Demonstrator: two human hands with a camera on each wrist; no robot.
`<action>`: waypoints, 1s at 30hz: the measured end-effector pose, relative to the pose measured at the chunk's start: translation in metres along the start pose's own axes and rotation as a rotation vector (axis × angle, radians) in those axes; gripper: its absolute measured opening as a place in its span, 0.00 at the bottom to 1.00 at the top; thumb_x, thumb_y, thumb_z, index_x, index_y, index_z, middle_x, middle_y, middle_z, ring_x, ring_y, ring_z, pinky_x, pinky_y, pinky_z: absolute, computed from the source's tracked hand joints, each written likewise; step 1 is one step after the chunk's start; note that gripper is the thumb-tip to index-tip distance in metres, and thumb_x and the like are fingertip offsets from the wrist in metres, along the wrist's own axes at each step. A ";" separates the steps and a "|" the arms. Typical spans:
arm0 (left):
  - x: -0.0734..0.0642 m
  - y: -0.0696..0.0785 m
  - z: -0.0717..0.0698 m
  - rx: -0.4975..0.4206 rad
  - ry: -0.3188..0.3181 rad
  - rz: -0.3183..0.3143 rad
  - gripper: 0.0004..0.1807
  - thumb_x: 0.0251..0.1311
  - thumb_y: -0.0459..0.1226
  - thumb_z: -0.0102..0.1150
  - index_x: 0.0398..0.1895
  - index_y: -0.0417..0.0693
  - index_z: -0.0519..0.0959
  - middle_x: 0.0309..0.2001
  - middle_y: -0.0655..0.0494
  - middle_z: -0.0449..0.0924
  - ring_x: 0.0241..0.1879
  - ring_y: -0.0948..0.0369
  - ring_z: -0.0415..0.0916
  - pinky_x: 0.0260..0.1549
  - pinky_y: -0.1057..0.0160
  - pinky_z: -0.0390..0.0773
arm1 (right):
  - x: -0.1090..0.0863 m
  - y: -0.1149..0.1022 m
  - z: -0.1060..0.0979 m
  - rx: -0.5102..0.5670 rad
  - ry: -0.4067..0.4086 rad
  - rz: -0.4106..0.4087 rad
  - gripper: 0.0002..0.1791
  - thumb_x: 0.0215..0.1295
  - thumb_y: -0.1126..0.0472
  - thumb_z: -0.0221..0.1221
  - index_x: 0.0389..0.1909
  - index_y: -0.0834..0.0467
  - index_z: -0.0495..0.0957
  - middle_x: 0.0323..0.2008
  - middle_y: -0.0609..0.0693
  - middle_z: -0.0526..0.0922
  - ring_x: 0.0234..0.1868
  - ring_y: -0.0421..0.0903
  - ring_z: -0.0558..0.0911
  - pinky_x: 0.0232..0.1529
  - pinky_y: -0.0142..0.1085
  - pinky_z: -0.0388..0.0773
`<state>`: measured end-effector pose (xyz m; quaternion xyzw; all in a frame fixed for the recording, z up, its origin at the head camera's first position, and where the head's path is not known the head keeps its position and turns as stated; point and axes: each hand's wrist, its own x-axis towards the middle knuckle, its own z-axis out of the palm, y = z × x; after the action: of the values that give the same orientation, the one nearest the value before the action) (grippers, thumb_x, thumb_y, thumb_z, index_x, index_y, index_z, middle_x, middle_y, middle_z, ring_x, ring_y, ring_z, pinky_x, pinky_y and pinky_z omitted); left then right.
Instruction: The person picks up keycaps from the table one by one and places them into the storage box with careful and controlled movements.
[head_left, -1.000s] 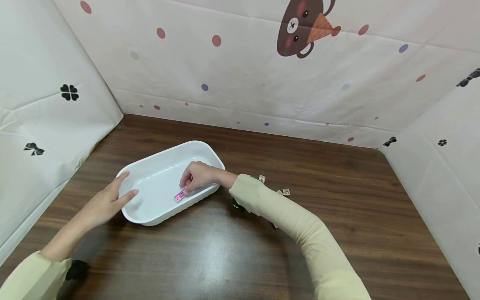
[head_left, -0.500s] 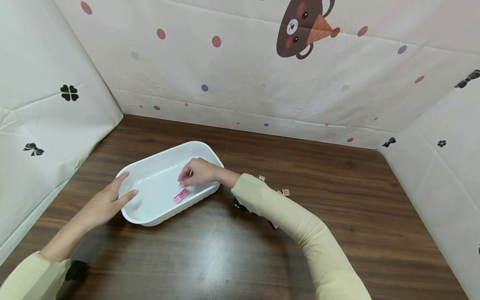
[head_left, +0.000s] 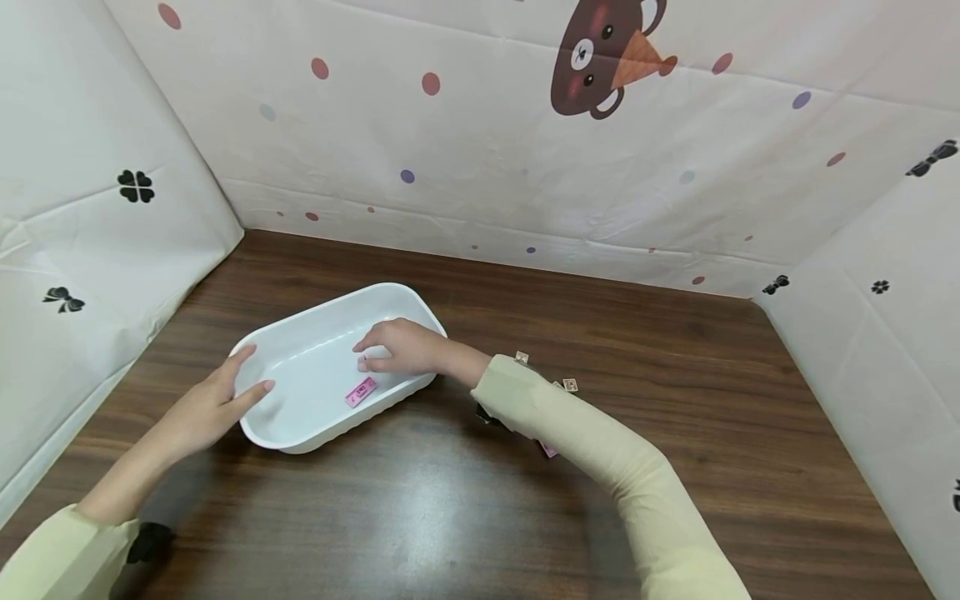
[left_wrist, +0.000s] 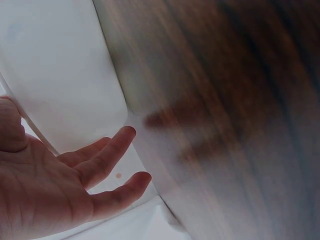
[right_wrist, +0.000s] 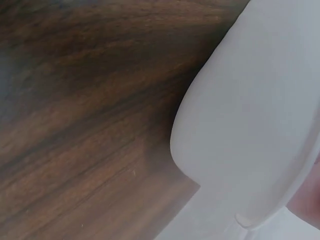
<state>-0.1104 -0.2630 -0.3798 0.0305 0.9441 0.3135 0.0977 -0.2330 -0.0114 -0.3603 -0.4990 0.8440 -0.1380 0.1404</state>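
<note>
A white plastic basin (head_left: pixel 300 321) sits on the table, left of the middle. My left hand (head_left: pixel 206 410) rests on its left end, thumb and index finger reaching over the rim. In the left wrist view, the other fingers (left_wrist: pixel 107 157) extend loosely outside the wall. My right hand (head_left: pixel 405 346) is inside the basin, with thumb and index finger apart. A small pink piece (head_left: pixel 363 363) lies at those fingertips, partly covered. Nearer the front wall lies a small pink printed strip (head_left: pixel 362 392), apart from the hand. The right wrist view shows mostly the basin's outer wall (right_wrist: pixel 240 115).
Several small cream printed squares (head_left: pixel 571 385) lie on the dark wood table (head_left: pixel 675 417) beyond the right forearm. Another pink piece (head_left: pixel 548 450) shows partly from under the right sleeve. White patterned cloth walls (head_left: pixel 480 150) border the table at the back and sides.
My right hand has moved slightly back from the pink strip, and its thumb and index finger have spread apart. The small pink piece now shows at its fingertips. The left hand has stayed put.
</note>
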 end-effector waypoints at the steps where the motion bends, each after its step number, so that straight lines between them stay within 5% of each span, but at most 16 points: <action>1: 0.000 0.000 0.000 -0.002 -0.001 0.000 0.42 0.67 0.51 0.40 0.69 0.31 0.37 0.62 0.20 0.44 0.59 0.28 0.48 0.51 0.32 0.54 | -0.002 -0.001 0.000 -0.024 0.000 -0.002 0.20 0.65 0.53 0.53 0.54 0.57 0.75 0.53 0.50 0.78 0.57 0.43 0.71 0.59 0.29 0.61; 19: -0.001 -0.003 0.001 -0.006 0.006 0.010 0.42 0.67 0.51 0.41 0.69 0.31 0.37 0.62 0.19 0.45 0.59 0.28 0.48 0.50 0.32 0.54 | -0.027 0.001 0.007 -0.320 0.098 -0.058 0.27 0.68 0.45 0.45 0.64 0.52 0.64 0.62 0.54 0.68 0.65 0.52 0.62 0.65 0.38 0.53; 30: 0.001 -0.002 0.000 -0.008 0.003 0.014 0.42 0.67 0.51 0.41 0.69 0.31 0.37 0.62 0.19 0.45 0.59 0.28 0.48 0.51 0.32 0.54 | -0.042 0.009 0.007 -0.342 0.107 0.003 0.31 0.68 0.41 0.41 0.69 0.48 0.55 0.68 0.53 0.56 0.69 0.55 0.52 0.66 0.48 0.49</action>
<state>-0.1112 -0.2646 -0.3816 0.0361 0.9428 0.3179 0.0941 -0.2179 0.0289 -0.3657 -0.5063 0.8621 -0.0187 0.0084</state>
